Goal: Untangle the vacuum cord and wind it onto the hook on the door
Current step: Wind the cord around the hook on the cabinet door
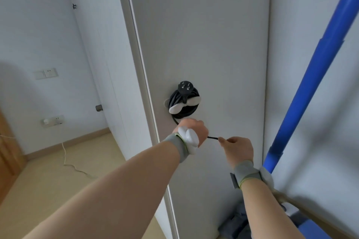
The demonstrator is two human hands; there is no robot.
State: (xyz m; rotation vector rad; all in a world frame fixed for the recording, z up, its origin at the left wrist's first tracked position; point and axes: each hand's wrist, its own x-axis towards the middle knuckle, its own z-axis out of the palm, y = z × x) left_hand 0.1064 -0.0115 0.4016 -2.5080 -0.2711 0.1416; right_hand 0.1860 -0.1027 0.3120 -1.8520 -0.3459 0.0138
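A single wide-angle view comes from the person's head, facing forward and tilted down at the door, close enough that it fills the middle of the frame. The cord on the hook sits near centre, the left hand and right hand just below it. Straight edges bow toward the borders; the floor shows at lower left.

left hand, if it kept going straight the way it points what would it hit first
Most likely the door face just below the coiled cord on the hook; the left hand looks close to it, though depth is unclear.
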